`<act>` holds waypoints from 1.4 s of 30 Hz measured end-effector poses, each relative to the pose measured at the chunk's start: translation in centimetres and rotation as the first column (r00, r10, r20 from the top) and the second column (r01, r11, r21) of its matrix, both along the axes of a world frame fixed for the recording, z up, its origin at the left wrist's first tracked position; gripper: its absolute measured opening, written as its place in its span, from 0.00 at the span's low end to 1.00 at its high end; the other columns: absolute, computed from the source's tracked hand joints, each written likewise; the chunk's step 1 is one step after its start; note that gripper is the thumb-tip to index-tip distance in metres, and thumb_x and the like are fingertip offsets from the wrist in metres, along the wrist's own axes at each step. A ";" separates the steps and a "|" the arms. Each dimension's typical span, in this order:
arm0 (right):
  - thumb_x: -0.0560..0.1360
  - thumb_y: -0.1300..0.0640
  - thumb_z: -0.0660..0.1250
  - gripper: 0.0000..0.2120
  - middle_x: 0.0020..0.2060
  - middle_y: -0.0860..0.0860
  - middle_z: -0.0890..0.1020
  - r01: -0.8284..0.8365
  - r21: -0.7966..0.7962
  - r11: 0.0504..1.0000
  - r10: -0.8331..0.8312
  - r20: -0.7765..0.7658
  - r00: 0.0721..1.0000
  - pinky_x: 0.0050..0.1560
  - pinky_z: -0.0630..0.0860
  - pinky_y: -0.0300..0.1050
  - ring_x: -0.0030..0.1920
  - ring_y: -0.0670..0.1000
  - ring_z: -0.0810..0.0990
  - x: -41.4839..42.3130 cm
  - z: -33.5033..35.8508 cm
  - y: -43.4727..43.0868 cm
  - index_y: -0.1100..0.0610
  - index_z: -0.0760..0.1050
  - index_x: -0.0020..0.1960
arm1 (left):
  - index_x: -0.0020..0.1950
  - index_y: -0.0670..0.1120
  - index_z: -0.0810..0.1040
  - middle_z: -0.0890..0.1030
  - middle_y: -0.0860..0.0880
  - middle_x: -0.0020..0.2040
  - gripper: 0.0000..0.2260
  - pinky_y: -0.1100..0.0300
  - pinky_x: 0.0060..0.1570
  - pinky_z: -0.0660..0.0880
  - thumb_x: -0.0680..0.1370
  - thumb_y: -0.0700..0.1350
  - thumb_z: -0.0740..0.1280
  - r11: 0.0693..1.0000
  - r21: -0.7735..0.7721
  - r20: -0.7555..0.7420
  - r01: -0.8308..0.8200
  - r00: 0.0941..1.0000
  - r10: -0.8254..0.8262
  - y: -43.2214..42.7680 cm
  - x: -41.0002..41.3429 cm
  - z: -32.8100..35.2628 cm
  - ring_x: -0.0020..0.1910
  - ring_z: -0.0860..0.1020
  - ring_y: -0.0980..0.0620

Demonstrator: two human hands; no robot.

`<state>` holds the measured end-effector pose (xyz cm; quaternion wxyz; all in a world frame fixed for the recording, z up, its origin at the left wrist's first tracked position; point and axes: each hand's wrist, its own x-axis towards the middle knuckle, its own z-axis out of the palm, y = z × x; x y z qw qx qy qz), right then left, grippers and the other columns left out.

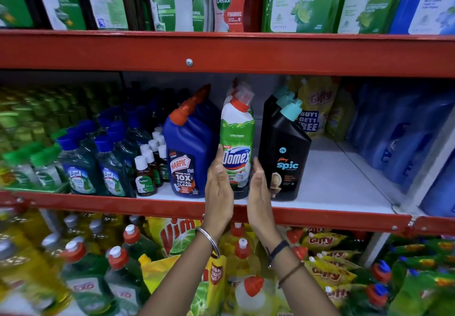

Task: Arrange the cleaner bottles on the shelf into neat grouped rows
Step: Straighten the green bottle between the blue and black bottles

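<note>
A white and green Domex bottle (237, 143) with a red cap stands upright at the front of the middle shelf (339, 182). A blue Harpic bottle (188, 153) stands to its left and a black Spic bottle (283, 153) to its right, each with more of its kind behind. My left hand (218, 190) lies flat against the Domex bottle's left side, fingers straight. My right hand (258, 190) lies flat at its lower right side, between it and the Spic bottle. Neither hand wraps around the bottle.
Small Dettol bottles (145, 180) and green Lizol bottles (81, 167) fill the shelf's left. Yellow Gify pouches (317, 108) stand at the back right, blue bottles (403, 138) at far right. A bare white stretch lies right of the Spic bottles. Red shelf rails (295, 214) run above and below.
</note>
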<state>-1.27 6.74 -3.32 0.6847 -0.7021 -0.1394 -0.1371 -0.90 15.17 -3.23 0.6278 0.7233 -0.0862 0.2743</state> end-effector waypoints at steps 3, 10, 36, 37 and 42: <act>0.62 0.20 0.45 0.45 0.61 0.32 0.69 -0.001 0.059 0.998 -0.001 0.026 1.000 0.53 0.65 0.19 0.57 0.22 0.68 0.2 0.3 0.4 0.44 0.57 0.72 | 0.73 0.65 0.57 0.66 0.57 0.72 0.30 0.77 0.60 0.66 0.73 0.71 0.43 0.998 -0.020 -0.026 0.051 0.998 -0.052 0.4 0.1 0.0 0.64 0.66 0.75; 0.64 0.21 0.48 0.43 0.62 0.40 0.76 0.049 0.146 0.988 -0.053 0.020 0.998 0.54 0.72 0.28 0.61 0.34 0.75 0.5 -0.2 0.6 0.45 0.64 0.70 | 0.69 0.68 0.58 0.67 0.64 0.66 0.23 0.82 0.53 0.66 0.75 0.66 0.44 0.994 -0.043 -0.045 0.103 0.993 -0.105 1.1 -0.1 0.4 0.58 0.66 0.81; 0.59 0.18 0.46 0.44 0.74 0.39 0.59 -0.053 0.176 0.983 0.071 -0.097 0.993 0.74 0.57 0.44 0.74 0.40 0.58 0.3 -1.1 9.9 0.37 0.53 0.71 | 0.73 0.67 0.55 0.55 0.58 0.77 0.33 0.47 0.76 0.56 0.69 0.75 0.41 0.985 -0.130 -0.093 -0.115 0.990 0.104 9.6 -0.5 0.3 0.75 0.56 0.59; 0.58 0.17 0.46 0.46 0.73 0.39 0.60 -0.045 0.187 0.981 0.065 -0.107 0.992 0.73 0.58 0.42 0.74 0.41 0.59 0.5 -1.2 9.9 0.38 0.55 0.71 | 0.73 0.66 0.55 0.56 0.58 0.77 0.34 0.47 0.76 0.56 0.68 0.76 0.40 0.986 -0.124 -0.106 -0.107 0.990 0.094 9.6 -0.5 0.3 0.75 0.56 0.58; 0.60 0.18 0.47 0.49 0.75 0.45 0.63 -0.015 0.191 0.981 0.039 -0.124 0.992 0.75 0.60 0.48 0.74 0.44 0.61 1.4 -1.1 9.5 0.45 0.60 0.74 | 0.73 0.64 0.55 0.58 0.60 0.75 0.39 0.49 0.74 0.57 0.65 0.78 0.39 0.987 -0.130 -0.121 -0.097 0.989 0.081 9.6 -0.6 0.6 0.74 0.57 0.57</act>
